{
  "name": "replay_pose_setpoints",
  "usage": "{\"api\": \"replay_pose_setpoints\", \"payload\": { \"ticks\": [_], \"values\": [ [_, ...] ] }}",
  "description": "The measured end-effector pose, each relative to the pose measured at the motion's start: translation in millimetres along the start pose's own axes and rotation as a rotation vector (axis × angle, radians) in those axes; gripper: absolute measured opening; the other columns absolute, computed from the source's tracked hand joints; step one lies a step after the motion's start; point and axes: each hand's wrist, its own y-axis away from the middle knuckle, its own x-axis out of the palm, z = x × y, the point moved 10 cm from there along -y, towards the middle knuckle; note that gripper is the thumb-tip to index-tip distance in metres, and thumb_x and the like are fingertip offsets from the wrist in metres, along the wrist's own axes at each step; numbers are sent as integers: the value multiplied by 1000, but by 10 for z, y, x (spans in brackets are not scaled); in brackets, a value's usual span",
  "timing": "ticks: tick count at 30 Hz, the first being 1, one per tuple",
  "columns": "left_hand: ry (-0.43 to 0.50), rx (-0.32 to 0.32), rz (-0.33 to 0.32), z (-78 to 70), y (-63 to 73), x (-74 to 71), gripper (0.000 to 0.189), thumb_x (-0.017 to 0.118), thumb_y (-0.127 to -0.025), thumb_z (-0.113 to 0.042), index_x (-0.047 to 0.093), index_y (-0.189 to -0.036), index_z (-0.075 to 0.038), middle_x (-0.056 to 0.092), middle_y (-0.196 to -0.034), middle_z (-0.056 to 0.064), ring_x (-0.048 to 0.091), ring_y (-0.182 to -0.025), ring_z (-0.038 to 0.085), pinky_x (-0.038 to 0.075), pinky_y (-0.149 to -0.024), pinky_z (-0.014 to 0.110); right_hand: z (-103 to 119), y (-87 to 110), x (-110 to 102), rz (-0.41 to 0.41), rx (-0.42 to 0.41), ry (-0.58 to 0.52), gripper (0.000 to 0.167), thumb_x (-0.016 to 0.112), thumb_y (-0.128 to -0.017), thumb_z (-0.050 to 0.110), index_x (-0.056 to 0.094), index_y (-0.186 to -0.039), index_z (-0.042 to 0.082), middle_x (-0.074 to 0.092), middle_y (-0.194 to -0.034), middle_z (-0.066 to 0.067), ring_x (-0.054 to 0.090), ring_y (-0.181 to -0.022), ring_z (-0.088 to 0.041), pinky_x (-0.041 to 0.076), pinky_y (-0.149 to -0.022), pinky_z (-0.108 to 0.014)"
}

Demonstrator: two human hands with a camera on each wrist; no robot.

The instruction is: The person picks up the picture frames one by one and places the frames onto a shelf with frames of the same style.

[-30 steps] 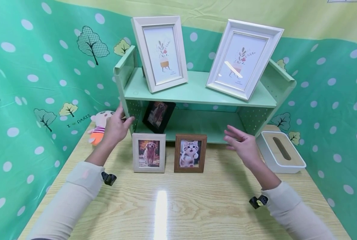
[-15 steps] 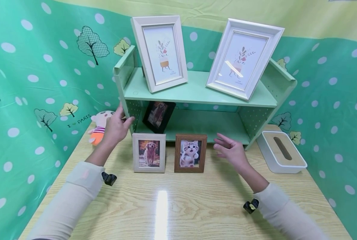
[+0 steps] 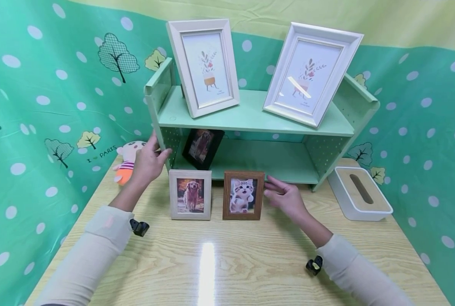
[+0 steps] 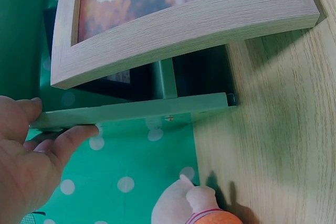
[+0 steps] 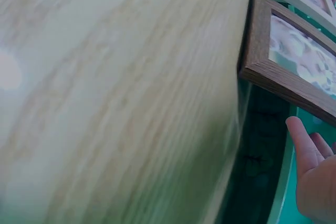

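My left hand [image 3: 148,159] grips the left side panel of a green two-tier shelf [image 3: 250,121], the thumb on the inner side and the fingers outside. The left wrist view shows the panel edge [image 4: 131,109] between them. A brown wooden picture frame [image 3: 226,199] with a kitten picture stands upright on the table before the shelf. Beside its right edge is my right hand [image 3: 288,202], fingers loosely extended and holding nothing. To its left stands a pale wood picture frame [image 3: 171,199] with a dog picture. A black picture frame [image 3: 212,151] leans at a tilt on the lower tier.
On the top tier stand a cream picture frame [image 3: 181,68] and a white picture frame [image 3: 281,68], both with plant prints. A white tissue box [image 3: 359,212] with a wooden lid is right of the shelf, a plush toy [image 3: 125,168] left of it. Patterned cloth [image 3: 40,170] surrounds the table [image 3: 258,259].
My right hand has moved left from near the shelf's right end to the brown picture frame's right edge. My left hand stays on the shelf panel.
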Motion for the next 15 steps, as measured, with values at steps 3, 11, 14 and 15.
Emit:
{"api": "replay_pose_setpoints", "payload": {
  "ticks": [3, 11, 14, 15],
  "values": [
    [1, -1, 2, 4, -2, 3, 85, 60, -103, -10, 11, -161, -48, 46, -154, 26, 51, -136, 48, 55, -102, 58, -57, -6, 32, 5, 16, 13, 64, 75, -94, 16, 49, -152, 14, 61, -143, -18, 73, -109, -14, 64, -87, -47],
    [3, -9, 7, 17, -3, 11, 84, 59, -103, -11, 11, -161, -49, 46, -154, 26, 51, -137, 48, 55, -103, 58, -120, -4, 124, 12, 44, 36, 65, 75, -93, 10, 47, -152, 9, 59, -142, -24, 72, -112, -32, 66, -84, -45],
    [3, -7, 3, 17, -1, 8, 85, 60, -103, -11, 11, -161, -49, 47, -154, 26, 51, -136, 48, 55, -102, 59, -130, -5, 156, 7, 45, 51, 65, 75, -93, 10, 47, -151, 7, 60, -140, -26, 73, -109, -33, 66, -82, -46],
    [3, -6, 3, 17, -1, 8, 85, 60, -103, -11, 11, -161, -48, 47, -154, 27, 51, -136, 48, 55, -102, 59, -140, -5, 165, 6, 49, 52, 64, 74, -93, 9, 47, -151, 6, 60, -140, -26, 73, -108, -34, 66, -81, -46]
  ]
}}
